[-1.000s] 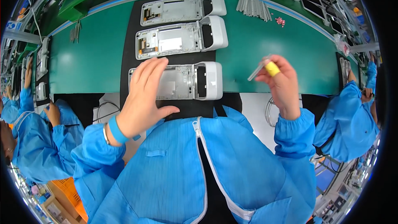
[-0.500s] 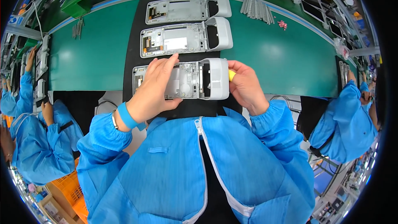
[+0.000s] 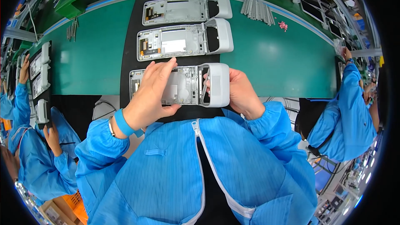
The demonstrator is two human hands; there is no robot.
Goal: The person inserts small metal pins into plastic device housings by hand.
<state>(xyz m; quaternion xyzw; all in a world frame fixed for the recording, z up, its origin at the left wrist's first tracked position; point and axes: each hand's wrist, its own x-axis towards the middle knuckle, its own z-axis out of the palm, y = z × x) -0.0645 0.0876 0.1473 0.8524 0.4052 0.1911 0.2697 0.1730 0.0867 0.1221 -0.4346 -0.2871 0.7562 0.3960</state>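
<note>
Work on the near grey plastic housing with a hollow end (image 3: 219,84) looks unfinished: it sits over the black mat (image 3: 129,50), the left hand (image 3: 149,89) spanning it between thumb and fingers. The right hand (image 3: 245,96) reaches into the hollow, its grip too hidden to tell. Beyond, the middle grey housing (image 3: 180,39) and far grey housing (image 3: 185,10) lie open-faced, untouched; thin pale strips (image 3: 257,11) await on the green bench (image 3: 287,58).

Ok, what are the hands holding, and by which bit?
The left hand holds the nearest casing by its long edges. The right hand is at the looped end; what it grips is hidden.
</note>
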